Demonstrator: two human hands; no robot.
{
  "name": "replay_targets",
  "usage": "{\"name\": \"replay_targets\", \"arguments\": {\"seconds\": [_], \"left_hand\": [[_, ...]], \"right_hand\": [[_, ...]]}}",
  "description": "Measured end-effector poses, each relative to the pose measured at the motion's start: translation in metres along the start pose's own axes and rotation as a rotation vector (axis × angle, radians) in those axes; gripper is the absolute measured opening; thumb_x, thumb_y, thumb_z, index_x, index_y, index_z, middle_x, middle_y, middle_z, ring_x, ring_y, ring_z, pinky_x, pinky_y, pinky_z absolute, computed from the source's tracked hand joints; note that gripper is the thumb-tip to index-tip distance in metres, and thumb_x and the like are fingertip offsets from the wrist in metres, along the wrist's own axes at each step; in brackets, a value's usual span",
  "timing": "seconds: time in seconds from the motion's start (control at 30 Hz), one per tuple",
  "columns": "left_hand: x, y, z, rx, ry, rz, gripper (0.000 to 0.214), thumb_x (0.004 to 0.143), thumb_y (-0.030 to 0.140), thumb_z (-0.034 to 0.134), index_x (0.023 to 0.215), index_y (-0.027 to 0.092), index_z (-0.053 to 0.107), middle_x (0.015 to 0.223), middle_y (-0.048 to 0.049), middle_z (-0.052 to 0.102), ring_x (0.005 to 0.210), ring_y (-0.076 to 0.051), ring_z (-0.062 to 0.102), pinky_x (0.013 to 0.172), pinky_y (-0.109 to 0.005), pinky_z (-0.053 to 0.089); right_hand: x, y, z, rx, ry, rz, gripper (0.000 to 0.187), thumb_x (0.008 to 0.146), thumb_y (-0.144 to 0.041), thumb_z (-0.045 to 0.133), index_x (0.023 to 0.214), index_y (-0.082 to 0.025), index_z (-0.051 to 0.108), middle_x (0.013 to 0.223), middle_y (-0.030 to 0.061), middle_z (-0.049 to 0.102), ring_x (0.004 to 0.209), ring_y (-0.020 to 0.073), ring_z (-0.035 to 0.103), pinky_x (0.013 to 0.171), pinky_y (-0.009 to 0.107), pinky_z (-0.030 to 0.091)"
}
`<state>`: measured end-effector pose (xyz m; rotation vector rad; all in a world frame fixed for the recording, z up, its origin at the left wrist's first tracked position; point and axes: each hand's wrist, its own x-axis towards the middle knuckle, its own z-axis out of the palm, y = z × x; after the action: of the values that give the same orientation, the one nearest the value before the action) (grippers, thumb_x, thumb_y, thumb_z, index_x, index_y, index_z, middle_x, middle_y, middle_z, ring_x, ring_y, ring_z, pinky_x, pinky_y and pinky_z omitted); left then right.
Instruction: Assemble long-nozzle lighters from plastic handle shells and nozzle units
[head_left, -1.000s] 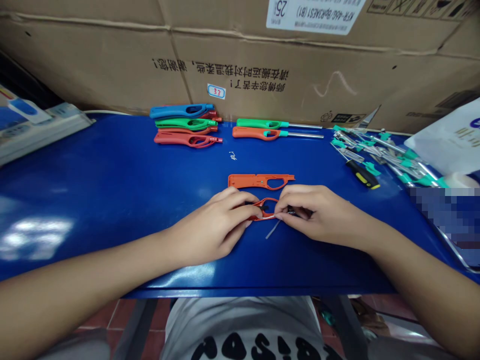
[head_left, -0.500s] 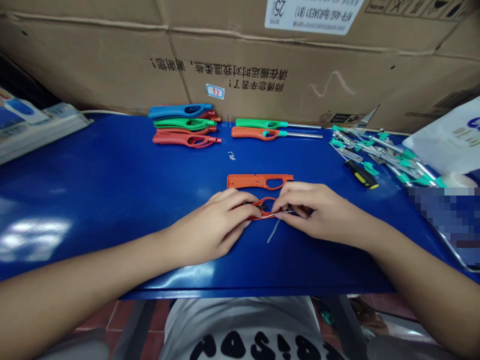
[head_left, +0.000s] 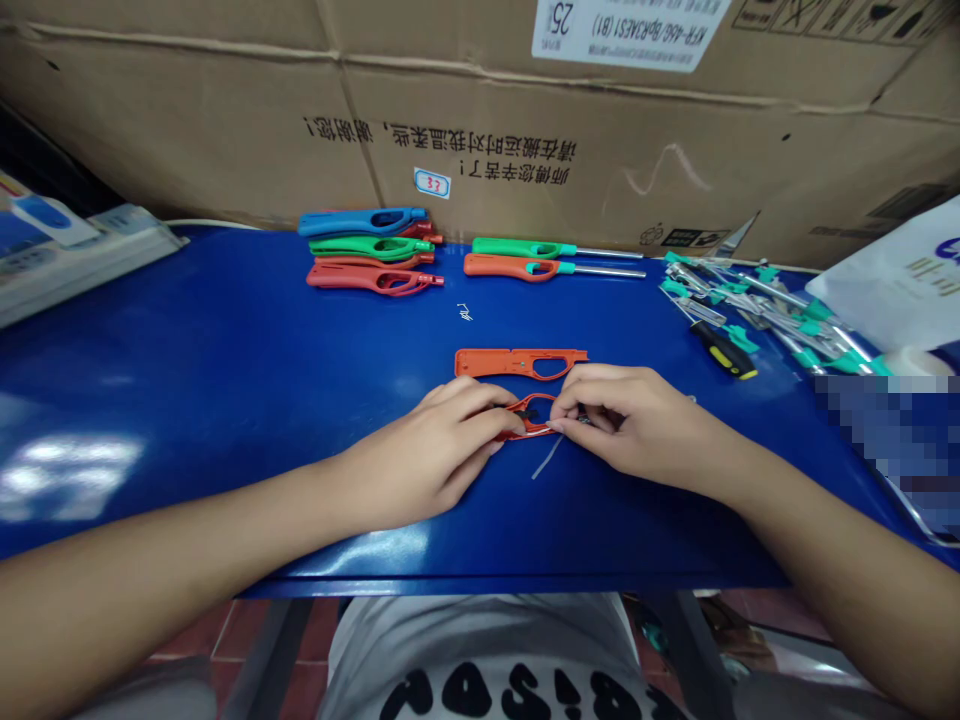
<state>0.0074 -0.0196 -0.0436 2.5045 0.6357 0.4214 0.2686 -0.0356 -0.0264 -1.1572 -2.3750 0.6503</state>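
My left hand [head_left: 442,440] has its fingers closed on the left part of an orange lighter shell half [head_left: 535,397], holding it low over the table. Small dark parts sit inside this shell. At its right end the fingers of my right hand [head_left: 634,415] are pinched together at a thin white wire [head_left: 538,432] that runs along the lower edge. A pale, thin strip or tube [head_left: 547,458] sticks out below my right fingertips. Just behind my hands lies the other orange shell half [head_left: 491,363], its inner side up. My fingers hide much of the held shell.
Closed lighter handles [head_left: 367,275] are stacked at the back left. Two lighters with metal tubes [head_left: 555,265] lie beside them. A screwdriver [head_left: 724,350] and a pile of metal tubes with green parts [head_left: 780,300] are at right. A cardboard box [head_left: 225,120] stands behind.
My right fingertips have shifted slightly right along the shell's lower edge, so more of its opening shows. The pale strip has moved a little. My left hand stays nearly still.
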Motion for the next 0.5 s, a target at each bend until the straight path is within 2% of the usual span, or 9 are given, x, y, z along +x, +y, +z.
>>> {"name": "replay_targets", "arguments": {"seconds": [0.27, 0.5], "left_hand": [[0.0015, 0.0010, 0.0002, -0.004, 0.003, 0.005, 0.027, 0.104, 0.016, 0.045, 0.126, 0.019, 0.062, 0.130, -0.0105, 0.060, 0.121, -0.024, 0.053, 0.106, -0.042, 0.045], [0.0013, 0.0004, 0.0014, 0.002, 0.010, 0.007, 0.027, 0.104, 0.016, 0.045, 0.126, 0.018, 0.062, 0.132, -0.0110, 0.059, 0.123, -0.024, 0.052, 0.108, -0.042, 0.045]], "right_hand": [[-0.0003, -0.0012, -0.0003, -0.041, 0.016, 0.013, 0.010, 0.090, -0.014, 0.064, 0.081, -0.018, 0.067, 0.077, -0.0012, 0.059, 0.059, 0.0086, 0.046, 0.060, 0.024, 0.039], [0.0018, 0.0006, -0.0016, 0.014, -0.029, 0.121, 0.012, 0.090, -0.018, 0.065, 0.079, -0.020, 0.068, 0.074, -0.0022, 0.057, 0.057, 0.0083, 0.045, 0.058, 0.024, 0.038]]}}
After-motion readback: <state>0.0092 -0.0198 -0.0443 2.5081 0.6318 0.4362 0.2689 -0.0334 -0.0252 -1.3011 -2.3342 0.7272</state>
